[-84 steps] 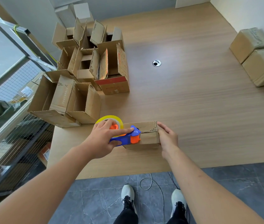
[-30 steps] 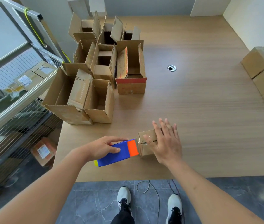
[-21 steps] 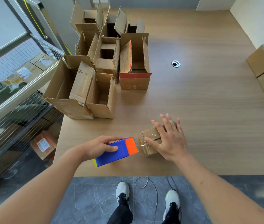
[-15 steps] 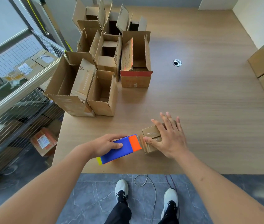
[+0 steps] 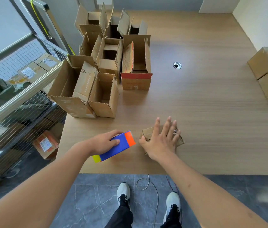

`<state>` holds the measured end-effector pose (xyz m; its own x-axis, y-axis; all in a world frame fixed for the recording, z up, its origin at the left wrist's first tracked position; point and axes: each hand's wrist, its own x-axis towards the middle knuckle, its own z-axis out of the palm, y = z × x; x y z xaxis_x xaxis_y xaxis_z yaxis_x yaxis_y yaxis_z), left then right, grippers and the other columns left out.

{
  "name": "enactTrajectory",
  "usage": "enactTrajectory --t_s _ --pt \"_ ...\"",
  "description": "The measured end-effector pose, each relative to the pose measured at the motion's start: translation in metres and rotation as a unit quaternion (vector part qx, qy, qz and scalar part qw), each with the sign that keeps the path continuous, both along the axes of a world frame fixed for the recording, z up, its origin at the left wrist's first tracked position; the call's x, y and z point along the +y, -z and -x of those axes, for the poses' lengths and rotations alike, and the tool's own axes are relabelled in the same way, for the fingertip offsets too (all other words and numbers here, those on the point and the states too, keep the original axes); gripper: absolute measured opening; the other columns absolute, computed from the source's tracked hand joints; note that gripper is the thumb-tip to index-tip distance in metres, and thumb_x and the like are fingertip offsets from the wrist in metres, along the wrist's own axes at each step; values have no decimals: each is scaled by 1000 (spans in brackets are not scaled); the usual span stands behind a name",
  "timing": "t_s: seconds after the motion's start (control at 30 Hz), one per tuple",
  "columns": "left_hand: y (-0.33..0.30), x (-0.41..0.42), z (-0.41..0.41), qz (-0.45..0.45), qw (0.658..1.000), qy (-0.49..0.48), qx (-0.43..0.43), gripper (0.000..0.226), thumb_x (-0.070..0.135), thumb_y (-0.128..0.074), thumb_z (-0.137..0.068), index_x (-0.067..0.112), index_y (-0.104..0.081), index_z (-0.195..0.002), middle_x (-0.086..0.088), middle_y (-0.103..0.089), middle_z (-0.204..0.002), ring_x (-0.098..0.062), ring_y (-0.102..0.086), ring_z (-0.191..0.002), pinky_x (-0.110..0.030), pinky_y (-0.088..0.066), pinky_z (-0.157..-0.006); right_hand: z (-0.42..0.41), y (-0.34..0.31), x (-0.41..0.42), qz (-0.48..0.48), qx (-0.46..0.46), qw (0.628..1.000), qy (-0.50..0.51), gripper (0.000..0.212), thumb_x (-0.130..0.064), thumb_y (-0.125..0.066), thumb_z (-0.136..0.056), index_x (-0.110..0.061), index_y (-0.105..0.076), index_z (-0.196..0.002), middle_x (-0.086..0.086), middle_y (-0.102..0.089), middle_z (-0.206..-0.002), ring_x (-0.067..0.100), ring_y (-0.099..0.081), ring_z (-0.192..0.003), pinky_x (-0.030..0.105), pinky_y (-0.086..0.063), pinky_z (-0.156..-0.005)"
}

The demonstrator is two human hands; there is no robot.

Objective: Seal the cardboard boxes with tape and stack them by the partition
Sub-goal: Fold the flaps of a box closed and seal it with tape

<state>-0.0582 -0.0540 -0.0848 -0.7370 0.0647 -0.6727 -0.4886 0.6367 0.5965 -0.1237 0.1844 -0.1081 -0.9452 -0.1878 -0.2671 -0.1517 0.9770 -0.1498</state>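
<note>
Now press right hand (image 5: 160,142) flat, fingers straight, smoothing tape onto small box (image 5: 148,133) on bench (image 5: 212,112); keep left hand (image 5: 103,142) gripping dispenser (image 5: 116,146) clear.

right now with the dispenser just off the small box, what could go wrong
The left hand grips the tape dispenser beside the small box; if tape still joins them, pulling away could lift the strip.
The right hand only presses flat on the box, so a tug might slide it along the table.
The dispenser hangs close to the table's near edge.
</note>
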Motion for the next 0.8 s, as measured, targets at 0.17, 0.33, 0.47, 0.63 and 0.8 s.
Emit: enactTrajectory --t_s 0.17,0.33,0.47,0.63,0.8 --pt "-15 -12 -7 8 999 14 50 59 39 -55 -103 61 -25 -149 2 -64 -117 -23 -62 -105 -48 -48 -102 3 7 9 -28 -10 998 -50 115 -76 -49 -80 -21 14 -159 24 33 -159 45 37 -144 64 18 -117" --pt "-22 -14 -12 14 992 75 97 84 33 -69 -95 73 -15 -146 9 -48 -118 -15 -53 -108 -41 -46 -99 32 1 32 -38 -4 963 -265 104 -72 -56 -83 -32 -1 -161 15 27 -165 38 33 -148 62 12 -120" --pt "-17 -9 -15 3 982 87 170 84 25 -71 -94 69 -22 -147 8 -47 -113 -15 -53 -102 -35 -46 -92 44 -9 43 -24 56 910 -411 94 -56 -68 -88 -41 -9 -161 10 21 -168 34 19 -154 53 -4 -126" --pt "-18 1 -14 -1 960 118 254 86 15 -74 -92 60 -30 -151 18 -42 -128 -4 -46 -120 -20 -36 -101 28 -10 42 -14 67 968 -242 117 -42 -84 -79 -41 0 -161 16 -12 -165 39 -15 -151 50 -22 -121" --pt "-24 16 -8 4 941 134 311 86 13 -75 -90 54 -33 -152 11 -42 -131 -12 -47 -121 -30 -44 -102 39 -10 67 37 10 951 -307 108 3 -64 -81 -36 -3 -162 -3 9 -171 23 10 -157 44 -5 -128"
